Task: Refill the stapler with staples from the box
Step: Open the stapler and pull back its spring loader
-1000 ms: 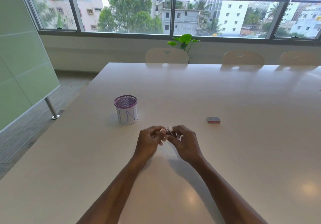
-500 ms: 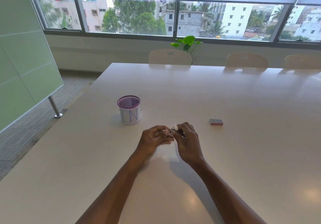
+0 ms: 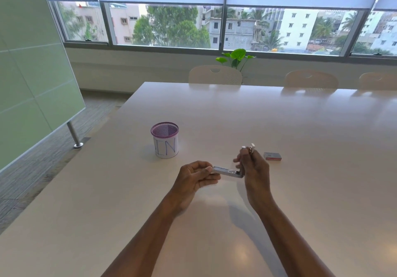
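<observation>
A small silver stapler is held just above the white table, swung wide open. My left hand pinches the front end of its flat lower half, whose staple channel faces up. My right hand grips the raised top half, which stands upright from the hinge with its white tip above my fingers. The small red staple box lies shut on the table just right of my right hand, not touched.
A purple mesh pen cup with a white paper label stands to the left of my hands. Three pale chairs line the table's far edge, and a green glass partition is at the left.
The hands were close together around the shut stapler. They have since drawn apart, and the stapler's top half has swung up, exposing the channel. The view also shifted slightly.
</observation>
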`<move>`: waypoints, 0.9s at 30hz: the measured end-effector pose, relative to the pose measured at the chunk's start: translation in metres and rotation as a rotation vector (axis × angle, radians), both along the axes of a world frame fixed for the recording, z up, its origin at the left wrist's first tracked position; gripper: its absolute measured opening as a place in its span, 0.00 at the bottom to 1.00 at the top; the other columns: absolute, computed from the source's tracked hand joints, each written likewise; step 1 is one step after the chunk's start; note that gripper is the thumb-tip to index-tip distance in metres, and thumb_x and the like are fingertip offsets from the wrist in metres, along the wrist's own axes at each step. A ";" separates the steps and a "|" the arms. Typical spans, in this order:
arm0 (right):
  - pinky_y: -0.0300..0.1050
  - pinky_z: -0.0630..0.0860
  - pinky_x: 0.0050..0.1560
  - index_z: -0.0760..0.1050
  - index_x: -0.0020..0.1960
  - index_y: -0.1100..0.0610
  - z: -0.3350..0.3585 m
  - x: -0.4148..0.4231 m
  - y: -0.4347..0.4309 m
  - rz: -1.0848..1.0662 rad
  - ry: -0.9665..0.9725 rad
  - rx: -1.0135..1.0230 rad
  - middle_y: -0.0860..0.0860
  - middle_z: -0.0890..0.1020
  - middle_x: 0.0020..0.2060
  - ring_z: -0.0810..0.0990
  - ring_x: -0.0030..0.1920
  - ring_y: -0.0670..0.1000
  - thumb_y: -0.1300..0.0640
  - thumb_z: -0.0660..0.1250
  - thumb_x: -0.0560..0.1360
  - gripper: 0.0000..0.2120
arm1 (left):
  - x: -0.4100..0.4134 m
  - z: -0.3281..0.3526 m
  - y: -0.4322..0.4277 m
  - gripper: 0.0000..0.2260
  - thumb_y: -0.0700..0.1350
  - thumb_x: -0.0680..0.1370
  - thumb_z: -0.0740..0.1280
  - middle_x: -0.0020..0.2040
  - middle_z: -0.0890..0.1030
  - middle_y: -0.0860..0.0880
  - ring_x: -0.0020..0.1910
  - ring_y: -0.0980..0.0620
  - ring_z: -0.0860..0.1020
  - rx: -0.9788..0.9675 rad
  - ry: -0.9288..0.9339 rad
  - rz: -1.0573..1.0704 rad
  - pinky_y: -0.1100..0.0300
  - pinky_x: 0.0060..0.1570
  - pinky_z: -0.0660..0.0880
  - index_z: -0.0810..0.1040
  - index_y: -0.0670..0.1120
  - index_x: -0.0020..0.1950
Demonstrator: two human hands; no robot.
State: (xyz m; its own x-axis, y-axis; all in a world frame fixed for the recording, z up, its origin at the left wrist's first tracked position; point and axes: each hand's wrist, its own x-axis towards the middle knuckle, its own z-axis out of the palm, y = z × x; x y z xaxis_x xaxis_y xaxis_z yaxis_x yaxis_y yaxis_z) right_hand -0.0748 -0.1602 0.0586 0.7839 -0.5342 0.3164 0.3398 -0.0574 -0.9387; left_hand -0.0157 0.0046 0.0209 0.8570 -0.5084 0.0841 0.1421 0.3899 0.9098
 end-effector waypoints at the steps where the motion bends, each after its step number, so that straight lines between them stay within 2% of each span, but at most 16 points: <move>1: 0.39 0.76 0.40 0.76 0.46 0.63 0.001 -0.001 -0.002 0.048 -0.001 0.102 0.51 0.81 0.35 0.81 0.37 0.49 0.56 0.61 0.81 0.12 | 0.000 0.000 0.001 0.06 0.40 0.72 0.74 0.47 0.85 0.36 0.48 0.38 0.84 0.007 -0.008 -0.045 0.51 0.49 0.81 0.82 0.41 0.48; 4: 0.48 0.81 0.50 0.74 0.54 0.64 0.007 -0.003 -0.010 0.173 -0.025 0.439 0.57 0.85 0.40 0.86 0.43 0.58 0.56 0.58 0.82 0.12 | -0.001 0.002 0.001 0.11 0.39 0.69 0.72 0.53 0.83 0.35 0.49 0.36 0.83 0.038 -0.019 -0.174 0.48 0.50 0.80 0.80 0.41 0.51; 7: 0.55 0.79 0.53 0.70 0.60 0.65 0.008 -0.005 -0.009 0.293 -0.015 0.644 0.65 0.84 0.52 0.84 0.52 0.64 0.51 0.55 0.83 0.17 | -0.006 0.005 -0.002 0.18 0.44 0.72 0.72 0.55 0.82 0.35 0.44 0.42 0.82 0.035 0.024 -0.285 0.48 0.47 0.80 0.77 0.42 0.60; 11: 0.66 0.77 0.56 0.66 0.64 0.60 0.002 -0.004 0.000 0.434 0.089 0.668 0.63 0.82 0.58 0.82 0.57 0.65 0.48 0.51 0.84 0.18 | -0.018 0.007 -0.012 0.20 0.55 0.79 0.65 0.51 0.82 0.38 0.40 0.46 0.82 0.107 0.007 -0.367 0.54 0.41 0.80 0.76 0.42 0.63; 13: 0.66 0.78 0.56 0.67 0.63 0.59 -0.002 -0.003 0.004 0.490 0.148 0.647 0.62 0.82 0.59 0.82 0.58 0.65 0.49 0.51 0.84 0.17 | -0.021 0.006 -0.017 0.19 0.55 0.80 0.64 0.47 0.82 0.38 0.38 0.46 0.81 0.122 -0.005 -0.364 0.54 0.39 0.79 0.77 0.42 0.62; 15: 0.65 0.78 0.58 0.67 0.62 0.60 -0.004 -0.002 0.007 0.526 0.187 0.620 0.62 0.82 0.59 0.81 0.58 0.65 0.51 0.51 0.84 0.15 | -0.023 0.004 -0.019 0.17 0.54 0.79 0.66 0.41 0.80 0.40 0.34 0.48 0.78 0.106 -0.004 -0.328 0.56 0.33 0.76 0.78 0.41 0.58; 17: 0.63 0.80 0.55 0.68 0.62 0.62 -0.006 0.000 0.009 0.545 0.224 0.560 0.61 0.83 0.58 0.82 0.58 0.64 0.53 0.52 0.84 0.14 | -0.023 0.003 -0.021 0.14 0.52 0.79 0.66 0.40 0.80 0.39 0.30 0.50 0.76 0.100 -0.014 -0.290 0.60 0.27 0.75 0.78 0.41 0.55; 19: 0.56 0.83 0.50 0.71 0.61 0.62 -0.007 0.001 0.012 0.502 0.265 0.427 0.59 0.84 0.56 0.84 0.55 0.62 0.55 0.54 0.84 0.14 | -0.021 0.002 -0.022 0.13 0.50 0.80 0.65 0.41 0.79 0.35 0.26 0.52 0.74 0.107 -0.017 -0.260 0.63 0.24 0.73 0.78 0.40 0.53; 21: 0.47 0.83 0.45 0.74 0.59 0.60 -0.008 0.003 0.013 0.349 0.277 0.195 0.57 0.85 0.53 0.85 0.51 0.58 0.56 0.57 0.83 0.11 | -0.020 0.002 -0.021 0.13 0.50 0.80 0.64 0.38 0.80 0.36 0.23 0.54 0.72 0.105 0.000 -0.236 0.64 0.22 0.70 0.79 0.42 0.53; 24: 0.42 0.81 0.46 0.74 0.60 0.57 -0.010 0.008 0.009 0.069 0.248 -0.163 0.53 0.84 0.48 0.84 0.46 0.50 0.59 0.63 0.80 0.09 | -0.017 0.001 -0.019 0.13 0.49 0.81 0.62 0.36 0.81 0.40 0.22 0.56 0.72 0.112 0.015 -0.195 0.65 0.23 0.69 0.80 0.41 0.55; 27: 0.32 0.77 0.42 0.76 0.57 0.52 -0.009 0.008 0.006 0.011 0.191 -0.353 0.46 0.84 0.44 0.83 0.42 0.43 0.60 0.67 0.78 0.09 | -0.017 0.001 -0.019 0.14 0.50 0.81 0.62 0.37 0.80 0.39 0.24 0.54 0.71 0.145 -0.009 -0.155 0.64 0.24 0.69 0.80 0.41 0.54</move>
